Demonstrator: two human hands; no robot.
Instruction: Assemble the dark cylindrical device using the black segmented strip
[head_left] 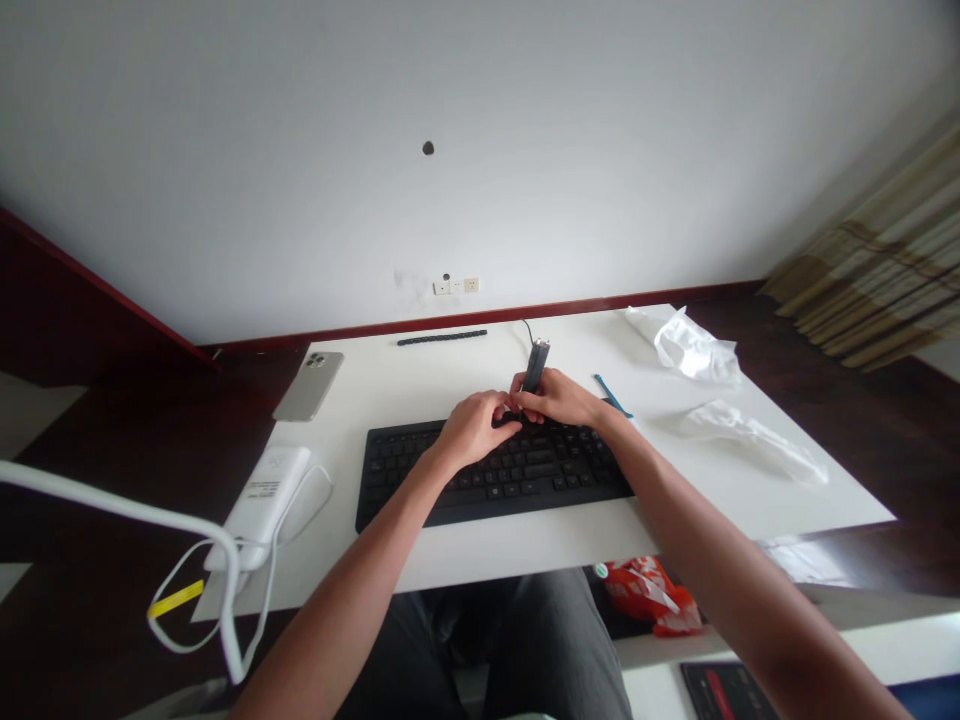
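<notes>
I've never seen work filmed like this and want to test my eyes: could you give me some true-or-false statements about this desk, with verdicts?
1. The right hand holds a dark, upright bar. True.
2. A flat silver phone lies to the right of the wide black keyboard. False: it lies to the left.
3. Two crumpled white plastic pieces, one farther back and one nearer, lie on the table's right side. True.
4. The left hand rests on the phone. False: it is over the keyboard, beside the right hand.
</notes>
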